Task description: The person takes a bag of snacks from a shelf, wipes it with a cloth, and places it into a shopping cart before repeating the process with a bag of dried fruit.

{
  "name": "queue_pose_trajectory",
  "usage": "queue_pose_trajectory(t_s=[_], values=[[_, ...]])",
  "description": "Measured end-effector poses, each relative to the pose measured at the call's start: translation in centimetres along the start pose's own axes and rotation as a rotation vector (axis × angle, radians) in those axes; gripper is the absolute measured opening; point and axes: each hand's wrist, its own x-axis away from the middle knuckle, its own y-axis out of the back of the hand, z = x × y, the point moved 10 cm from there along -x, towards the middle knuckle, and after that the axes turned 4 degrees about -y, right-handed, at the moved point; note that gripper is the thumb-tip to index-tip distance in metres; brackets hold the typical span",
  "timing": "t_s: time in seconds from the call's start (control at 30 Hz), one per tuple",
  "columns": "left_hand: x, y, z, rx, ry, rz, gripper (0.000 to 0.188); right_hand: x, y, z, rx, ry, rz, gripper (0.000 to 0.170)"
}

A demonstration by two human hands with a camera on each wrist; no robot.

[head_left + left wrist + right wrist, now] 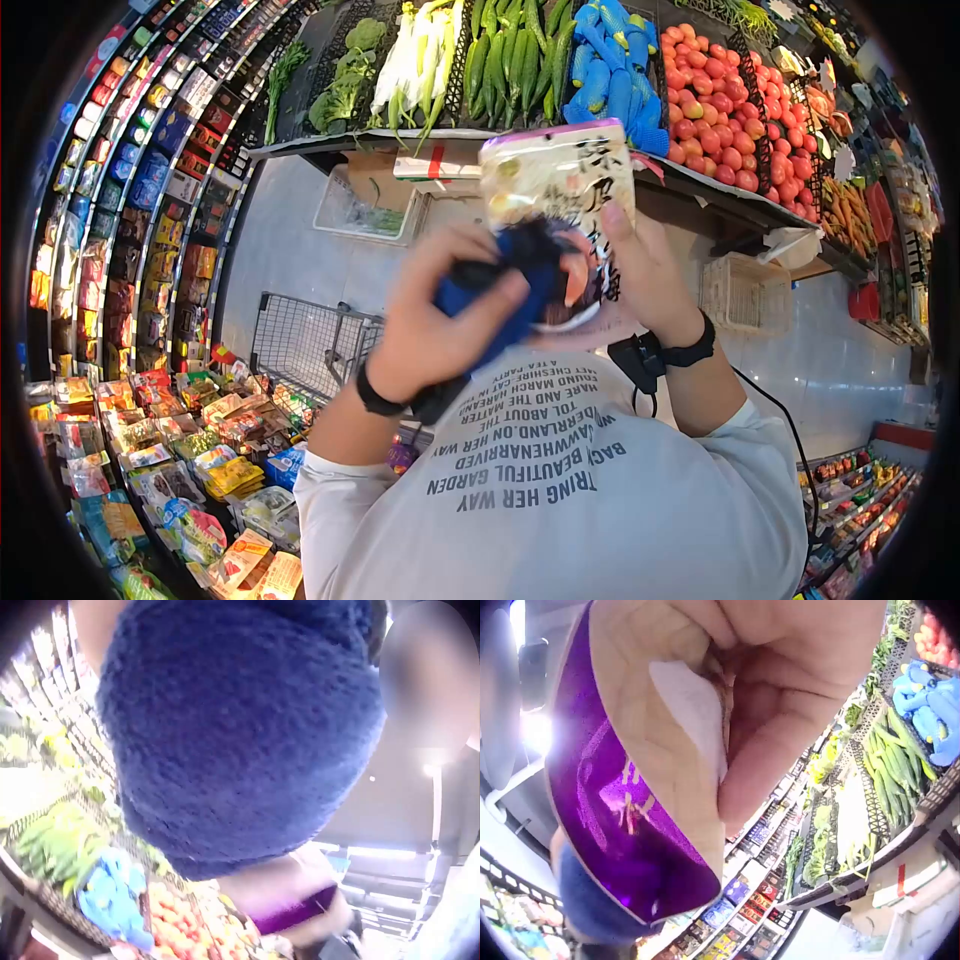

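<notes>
My right hand (652, 265) grips a flat food pouch (555, 165) by its right edge, with the thumb on the printed front. The pouch has a purple top edge, dark lettering and a picture of food. Curled round a fuzzy blue cloth (497, 335), my left hand (445, 300) is blurred in front of the pouch's lower left part. Much of the left wrist view is filled by the same cloth (240, 735), rounded and plush. In the right wrist view, the fingers (795, 690) hold the pouch's edge, and its shiny purple band (622, 817) faces the camera.
Ahead is a produce stand with cucumbers (515, 65), blue-netted produce (612, 80) and tomatoes (715, 110). A wire shopping cart (310, 340) stands to the left, by packed shelves (130, 180) and heaped packets (220, 430). A plastic crate (745, 292) sits under the stand.
</notes>
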Motion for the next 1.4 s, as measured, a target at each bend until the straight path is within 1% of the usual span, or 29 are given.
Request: queue_pose_trajectory(t_s=[0.07,0.1,0.17,0.2,0.23,0.3,0.37,0.4,0.43,0.5,0.57,0.6,0.63,0.67,0.7,0.73,0.77,0.8,0.83,0.9,0.93,0.97,1.03,1.1,1.17,1.2,1.3,1.33,1.4], values=[[-1.8,4.0,0.3,-0.136,0.000,-0.224,0.023,0.9,-1.9,-0.5,-0.016,-0.033,0.015,0.051],[-2.2,4.7,1.5,0.020,0.179,-0.294,0.023,0.9,-2.8,-0.6,-0.027,-0.044,0.028,0.051],[-2.6,4.0,-0.3,-0.191,0.031,-0.210,0.023,0.3,-3.0,-0.5,0.002,0.028,-0.012,0.050],[-1.5,2.2,-0.1,-0.140,0.055,-0.115,0.023,-0.2,-2.3,-0.2,0.012,0.080,-0.060,0.049],[0.1,0.3,-0.1,-0.044,-0.028,-0.034,0.025,-0.5,-1.3,0.1,0.021,0.131,-0.117,0.049],[2.8,-2.2,-1.0,0.032,-0.039,0.132,0.026,-0.6,0.1,-0.4,0.055,0.099,-0.151,0.048],[2.9,-1.4,-1.2,0.019,-0.012,0.140,0.028,-0.2,0.9,-0.2,0.077,0.132,-0.234,0.048],[1.9,0.0,-1.0,-0.015,-0.111,0.073,0.027,0.1,0.4,-0.2,0.041,0.124,-0.237,0.049],[0.8,1.9,-0.4,-0.004,-0.088,-0.099,0.023,0.6,-0.3,-0.3,0.043,0.113,-0.238,0.049],[-1.1,4.2,2.4,-0.086,0.112,-0.180,0.022,0.8,-1.8,-0.3,-0.070,0.113,-0.199,0.049],[-0.3,3.1,4.0,-0.054,0.253,-0.131,0.025,0.5,-2.0,-0.4,-0.099,0.170,-0.191,0.053],[0.5,1.9,4.4,-0.065,0.184,-0.073,0.026,0.3,-1.9,-1.2,-0.130,0.128,-0.184,0.055],[1.2,1.0,4.7,-0.039,0.130,-0.090,0.025,0.2,-1.8,-1.8,-0.162,0.087,-0.180,0.057],[2.4,0.3,6.8,0.109,0.263,-0.098,0.024,0.4,-3.0,-1.2,-0.326,0.069,-0.166,0.059],[3.6,-0.5,8.5,0.255,0.403,-0.107,0.022,0.4,-2.7,-2.2,-0.331,0.074,-0.180,0.059],[3.9,-0.9,8.5,0.256,0.406,-0.095,0.022,0.2,-3.0,-5.0,-0.277,-0.034,-0.150,0.059],[5.1,-1.2,9.8,0.368,0.547,-0.161,0.021,0.2,-3.5,-7.2,-0.221,-0.146,-0.114,0.058],[6.4,-1.7,11.1,0.481,0.692,-0.237,0.020,0.3,-4.4,-5.5,-0.294,0.052,-0.209,0.053],[7.0,-2.1,11.7,0.486,0.705,-0.250,0.020,0.5,-4.5,-5.6,-0.289,0.035,-0.201,0.053],[8.7,-3.0,13.8,0.558,0.812,-0.319,0.022,0.7,-6.9,-7.9,-0.499,-0.213,0.057,0.054],[8.6,-3.3,13.5,0.556,0.795,-0.346,0.022,0.6,-6.0,-6.1,0.327,0.022,0.035,0.058],[9.2,-3.2,13.9,0.557,0.810,-0.376,0.022,0.5,-6.4,-6.6,0.329,0.005,0.063,0.058],[9.5,-4.1,14.3,0.624,0.842,-0.311,0.021,0.0,-7.0,-6.8,0.505,0.047,0.091,0.065],[9.2,-3.8,13.7,0.722,0.842,-0.359,0.021,-0.5,-6.7,-7.3,0.518,0.005,0.076,0.068],[8.3,-3.0,12.9,0.662,0.795,-0.337,0.022,-0.3,-6.7,-8.7,0.082,-0.312,0.095,0.067],[7.6,-2.4,12.5,0.665,0.755,-0.347,0.024,-0.5,-6.4,-9.6,0.039,-0.333,0.108,0.062],[6.2,0.2,11.9,0.616,0.705,-0.409,0.029,-0.1,-6.1,-10.9,-0.075,-0.340,0.094,0.056],[5.6,1.0,11.9,0.609,0.687,-0.378,0.033,0.1,-6.4,-11.3,-0.073,-0.342,0.101,0.056],[4.6,2.2,10.8,0.678,0.618,-0.392,0.034,0.4,-6.5,-11.4,-0.197,-0.315,0.086,0.049]])
